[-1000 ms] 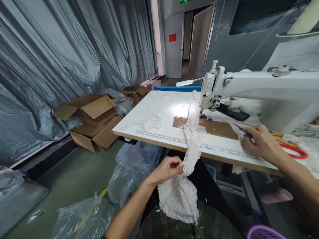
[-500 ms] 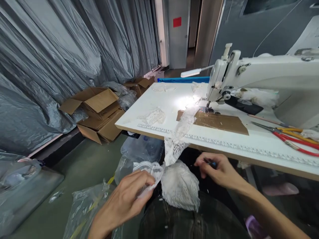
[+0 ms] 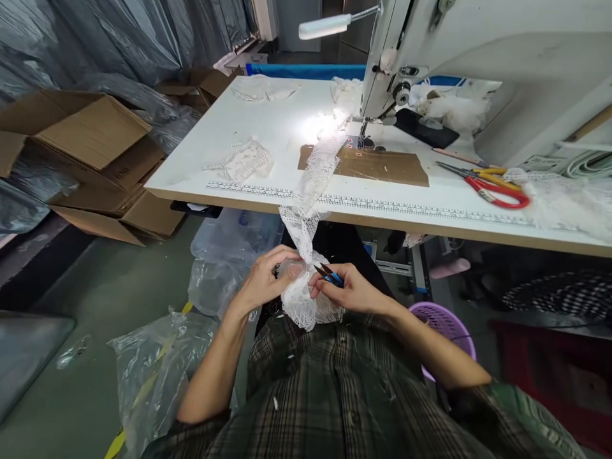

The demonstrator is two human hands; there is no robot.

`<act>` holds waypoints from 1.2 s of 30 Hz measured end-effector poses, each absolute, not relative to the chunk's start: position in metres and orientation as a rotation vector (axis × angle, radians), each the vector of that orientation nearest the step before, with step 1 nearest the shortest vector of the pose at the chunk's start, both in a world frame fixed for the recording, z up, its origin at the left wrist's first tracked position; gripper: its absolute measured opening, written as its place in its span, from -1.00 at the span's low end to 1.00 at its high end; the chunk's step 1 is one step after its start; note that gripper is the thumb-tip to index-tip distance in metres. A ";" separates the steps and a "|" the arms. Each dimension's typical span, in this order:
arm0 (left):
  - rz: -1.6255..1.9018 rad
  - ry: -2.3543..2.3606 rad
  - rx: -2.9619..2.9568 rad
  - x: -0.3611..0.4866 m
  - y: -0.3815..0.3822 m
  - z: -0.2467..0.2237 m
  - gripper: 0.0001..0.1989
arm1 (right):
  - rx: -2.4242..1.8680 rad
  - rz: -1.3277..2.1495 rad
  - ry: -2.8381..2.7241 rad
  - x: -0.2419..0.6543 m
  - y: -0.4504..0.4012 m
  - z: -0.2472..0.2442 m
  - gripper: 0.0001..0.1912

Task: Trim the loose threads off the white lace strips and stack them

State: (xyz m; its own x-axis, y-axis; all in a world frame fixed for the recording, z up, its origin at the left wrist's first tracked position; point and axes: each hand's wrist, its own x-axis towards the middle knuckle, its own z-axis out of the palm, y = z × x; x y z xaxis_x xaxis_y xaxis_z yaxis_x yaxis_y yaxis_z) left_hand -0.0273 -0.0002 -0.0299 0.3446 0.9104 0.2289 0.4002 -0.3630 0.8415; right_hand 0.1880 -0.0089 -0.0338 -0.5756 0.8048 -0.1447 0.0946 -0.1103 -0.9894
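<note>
White lace trim (image 3: 320, 169) runs from beside the sewing machine's needle (image 3: 364, 131) over the table's front edge and down to a bunched heap of lace (image 3: 299, 305) at my lap. My left hand (image 3: 262, 278) is closed on the lace at the top of the heap, thumb towards the right. Against the lace from the other side, my right hand (image 3: 354, 290) holds small blue thread snips (image 3: 331, 275), their dark blades pointing up and left beside the strip. Its fingertips touch the lace; part of the snips is hidden in the palm.
The white sewing table (image 3: 282, 127) carries a loose lace piece (image 3: 246, 160), brown card (image 3: 392, 169), red-handled scissors (image 3: 497, 191) and more lace (image 3: 554, 197). Below right stands a purple basket (image 3: 444, 319). Cardboard boxes (image 3: 95, 134) and a clear plastic bag (image 3: 162, 370) are at left.
My view has tipped down and moved closer. Both hands have come together at the lace; the right hand has brought the snips over to the strip.
</note>
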 end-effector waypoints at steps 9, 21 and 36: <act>0.859 0.890 1.007 -0.006 0.000 -0.074 -0.64 | -1.087 1.471 -1.592 0.190 -0.010 -0.043 -0.82; 0.678 0.954 0.990 -0.028 -0.017 -0.027 -0.65 | -1.096 1.393 -1.690 0.190 -0.014 -0.031 -0.74; 0.834 1.299 1.228 0.004 -0.025 -0.020 -0.47 | -1.183 0.877 -1.857 0.169 -0.035 -0.043 -0.63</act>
